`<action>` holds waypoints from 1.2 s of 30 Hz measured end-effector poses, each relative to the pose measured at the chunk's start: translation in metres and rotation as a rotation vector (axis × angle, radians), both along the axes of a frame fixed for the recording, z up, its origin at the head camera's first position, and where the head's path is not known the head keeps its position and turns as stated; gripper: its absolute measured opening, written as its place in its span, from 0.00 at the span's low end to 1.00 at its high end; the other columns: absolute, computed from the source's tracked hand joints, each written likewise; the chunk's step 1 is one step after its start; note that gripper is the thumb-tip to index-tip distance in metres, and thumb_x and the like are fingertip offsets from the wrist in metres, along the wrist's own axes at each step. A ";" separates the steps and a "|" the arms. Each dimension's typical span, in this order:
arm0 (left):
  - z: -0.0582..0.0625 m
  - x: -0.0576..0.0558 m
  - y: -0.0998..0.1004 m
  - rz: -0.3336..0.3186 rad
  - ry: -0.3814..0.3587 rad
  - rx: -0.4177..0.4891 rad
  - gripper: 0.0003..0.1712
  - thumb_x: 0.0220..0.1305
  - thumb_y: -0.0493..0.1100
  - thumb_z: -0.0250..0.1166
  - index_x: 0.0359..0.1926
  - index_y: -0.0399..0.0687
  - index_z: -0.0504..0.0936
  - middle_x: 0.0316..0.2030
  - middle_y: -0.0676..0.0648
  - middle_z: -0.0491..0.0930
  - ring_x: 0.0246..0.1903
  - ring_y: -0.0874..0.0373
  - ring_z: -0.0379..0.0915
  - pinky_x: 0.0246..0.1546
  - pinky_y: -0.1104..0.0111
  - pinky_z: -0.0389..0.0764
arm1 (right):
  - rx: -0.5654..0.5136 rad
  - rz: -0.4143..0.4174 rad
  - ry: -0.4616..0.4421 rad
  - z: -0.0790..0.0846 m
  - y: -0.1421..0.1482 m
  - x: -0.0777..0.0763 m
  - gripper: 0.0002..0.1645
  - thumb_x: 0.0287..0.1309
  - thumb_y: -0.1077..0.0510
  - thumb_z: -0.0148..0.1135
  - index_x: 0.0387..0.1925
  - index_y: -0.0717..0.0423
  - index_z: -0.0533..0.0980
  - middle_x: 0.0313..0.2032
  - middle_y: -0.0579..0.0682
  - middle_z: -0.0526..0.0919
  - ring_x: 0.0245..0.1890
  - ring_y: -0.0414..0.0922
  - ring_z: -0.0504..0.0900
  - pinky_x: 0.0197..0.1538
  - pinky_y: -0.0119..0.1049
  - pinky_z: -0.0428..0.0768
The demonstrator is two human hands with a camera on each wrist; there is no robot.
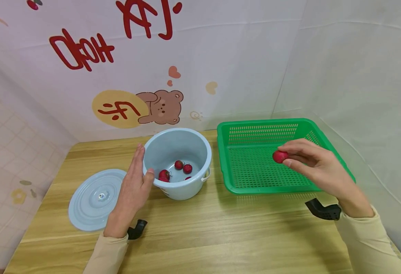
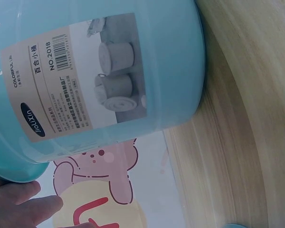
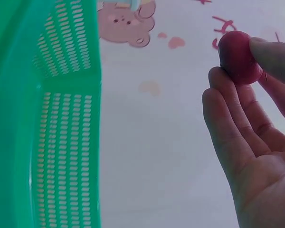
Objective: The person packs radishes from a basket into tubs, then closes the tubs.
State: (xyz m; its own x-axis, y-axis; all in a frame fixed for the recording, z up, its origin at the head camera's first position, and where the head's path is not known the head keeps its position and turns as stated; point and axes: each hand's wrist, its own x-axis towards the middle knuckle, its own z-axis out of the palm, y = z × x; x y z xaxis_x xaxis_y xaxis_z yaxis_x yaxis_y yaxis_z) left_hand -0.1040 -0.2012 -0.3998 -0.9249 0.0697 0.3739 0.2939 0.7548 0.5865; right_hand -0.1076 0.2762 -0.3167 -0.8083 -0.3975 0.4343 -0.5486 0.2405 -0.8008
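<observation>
A red radish (image 1: 280, 156) is pinched between the thumb and fingers of my right hand (image 1: 315, 161), above the green basket (image 1: 226, 167). The right wrist view shows the same radish (image 3: 240, 57) at the fingertips, beside the basket's slotted wall (image 3: 69, 156). My left hand (image 1: 132, 190) rests against the left side of a light blue bucket (image 1: 183, 192), its fingers straight along the rim. Several red radishes (image 1: 179, 164) lie on the bucket's floor, one partly hidden by the near rim. In the left wrist view, a printed label (image 2: 76, 78) covers the bucket's side.
A round light blue lid (image 1: 87, 205) lies on the wooden table (image 1: 200, 236), left of the bucket and partly behind the left hand. Behind the table hangs a white printed cloth (image 1: 241, 68). Black wrist mounts (image 1: 323, 211) stick out near both sleeves.
</observation>
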 end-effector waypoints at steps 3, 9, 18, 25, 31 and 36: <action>0.000 0.000 0.000 -0.001 0.003 0.000 0.41 0.80 0.55 0.47 0.83 0.42 0.48 0.82 0.43 0.47 0.80 0.45 0.45 0.72 0.40 0.59 | 0.009 -0.008 0.015 0.003 -0.008 0.002 0.25 0.58 0.83 0.62 0.57 0.69 0.80 0.54 0.58 0.78 0.51 0.44 0.82 0.52 0.26 0.82; 0.000 0.000 -0.001 -0.010 0.004 0.006 0.41 0.80 0.56 0.47 0.83 0.42 0.48 0.82 0.45 0.45 0.80 0.45 0.45 0.72 0.40 0.59 | 0.036 -0.046 0.052 0.009 -0.023 0.005 0.26 0.56 0.83 0.63 0.56 0.68 0.81 0.54 0.58 0.80 0.52 0.45 0.81 0.52 0.28 0.82; 0.000 0.000 -0.001 -0.005 0.000 0.004 0.41 0.80 0.56 0.47 0.83 0.41 0.48 0.82 0.45 0.45 0.80 0.44 0.45 0.72 0.39 0.59 | -0.081 0.066 0.126 0.014 -0.045 0.003 0.27 0.53 0.86 0.62 0.55 0.72 0.80 0.55 0.61 0.79 0.54 0.47 0.81 0.53 0.29 0.82; 0.000 0.000 -0.001 -0.020 0.019 0.008 0.42 0.81 0.59 0.47 0.82 0.41 0.49 0.82 0.43 0.46 0.79 0.43 0.46 0.71 0.39 0.60 | -0.143 0.119 0.133 0.018 -0.063 -0.001 0.28 0.52 0.87 0.61 0.55 0.73 0.80 0.53 0.63 0.80 0.53 0.50 0.81 0.54 0.32 0.83; -0.001 0.000 -0.001 -0.032 0.035 0.008 0.44 0.81 0.62 0.45 0.82 0.40 0.48 0.82 0.44 0.45 0.79 0.43 0.46 0.71 0.38 0.60 | -0.160 0.131 0.138 0.020 -0.079 -0.004 0.27 0.52 0.87 0.62 0.54 0.72 0.80 0.53 0.63 0.80 0.53 0.50 0.82 0.54 0.34 0.83; -0.001 0.000 -0.001 -0.030 0.034 0.002 0.43 0.81 0.61 0.46 0.82 0.39 0.49 0.83 0.46 0.44 0.80 0.44 0.46 0.71 0.39 0.60 | -0.167 0.139 0.126 0.021 -0.094 -0.007 0.24 0.56 0.82 0.65 0.54 0.70 0.81 0.52 0.62 0.81 0.53 0.50 0.81 0.55 0.36 0.83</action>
